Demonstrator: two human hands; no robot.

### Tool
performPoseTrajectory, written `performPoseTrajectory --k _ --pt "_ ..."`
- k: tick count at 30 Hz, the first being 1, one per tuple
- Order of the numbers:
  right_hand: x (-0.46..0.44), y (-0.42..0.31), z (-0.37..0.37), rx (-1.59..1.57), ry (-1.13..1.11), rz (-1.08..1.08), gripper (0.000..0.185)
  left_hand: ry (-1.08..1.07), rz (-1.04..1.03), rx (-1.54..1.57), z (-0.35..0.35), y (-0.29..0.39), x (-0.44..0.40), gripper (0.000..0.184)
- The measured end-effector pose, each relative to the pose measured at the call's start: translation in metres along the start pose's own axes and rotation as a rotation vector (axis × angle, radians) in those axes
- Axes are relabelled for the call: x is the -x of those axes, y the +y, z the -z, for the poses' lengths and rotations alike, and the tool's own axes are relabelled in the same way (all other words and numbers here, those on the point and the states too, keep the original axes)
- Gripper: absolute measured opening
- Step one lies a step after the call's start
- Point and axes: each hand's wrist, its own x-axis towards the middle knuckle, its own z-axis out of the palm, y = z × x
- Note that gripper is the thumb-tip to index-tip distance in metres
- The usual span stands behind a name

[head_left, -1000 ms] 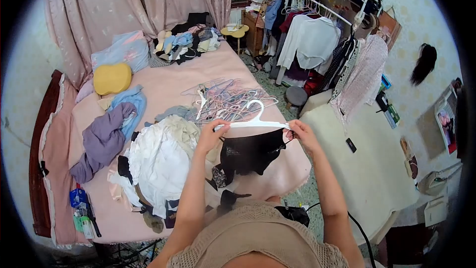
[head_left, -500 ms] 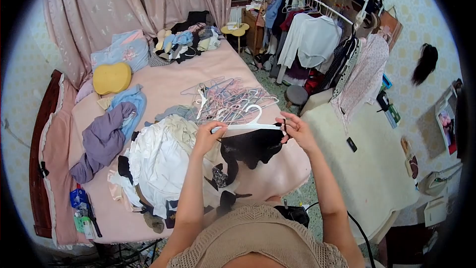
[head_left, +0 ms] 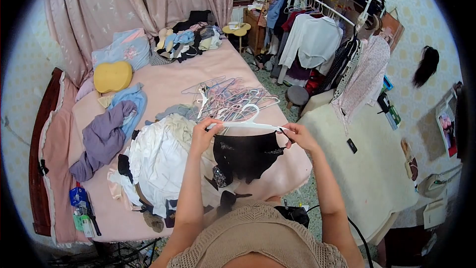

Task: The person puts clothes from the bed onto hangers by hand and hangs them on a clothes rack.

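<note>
A white hanger (head_left: 248, 125) is held level between my two hands, its hook pointing away from me. Below its bar hangs a black garment (head_left: 248, 156) with lacy parts. My left hand (head_left: 204, 133) is closed on the hanger's left end. At the right end, my right hand (head_left: 296, 136) pinches the hanger together with a black strap. Just beyond the hook lies a tangled heap of hangers (head_left: 230, 100) on the bed. A pile of white clothes (head_left: 161, 161) lies left of my left forearm.
On the pink bed (head_left: 178, 77) are a purple garment (head_left: 104, 134), a yellow cushion (head_left: 113, 77) and a far clothes pile (head_left: 186, 39). A loaded clothes rack (head_left: 322, 6) stands at the back right. Near it is a cream-covered surface (head_left: 362, 178) with a phone (head_left: 351, 145).
The black garment first bunched upward at the right, then dropped and now hangs spread out lower. My right hand's fingers lifted, then closed again at the hanger's end. Both hands shifted slightly left.
</note>
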Motion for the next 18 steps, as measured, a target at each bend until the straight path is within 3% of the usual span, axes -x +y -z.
performPoseTrajectory --k 2,12,15,16,18 --pt "0.001 -0.002 0.000 -0.172 0.020 -0.075 0.019 0.025 -0.055 -0.013 0.000 -0.004 -0.001 0.011" --pt "-0.007 0.019 0.018 -0.026 0.131 0.016 0.020 0.074 -0.021 -0.012 0.011 -0.004 -0.002 0.011" --pt "-0.009 0.011 0.011 0.297 0.288 0.284 0.030 0.038 -0.001 -0.018 0.006 0.010 -0.005 0.012" --pt "-0.008 -0.001 0.007 0.298 0.286 0.282 0.030 0.039 0.002 -0.016 0.002 0.012 -0.008 0.012" --pt "-0.008 -0.020 -0.001 0.570 0.266 0.492 0.034 -0.002 -0.036 -0.039 -0.007 0.017 -0.012 0.012"
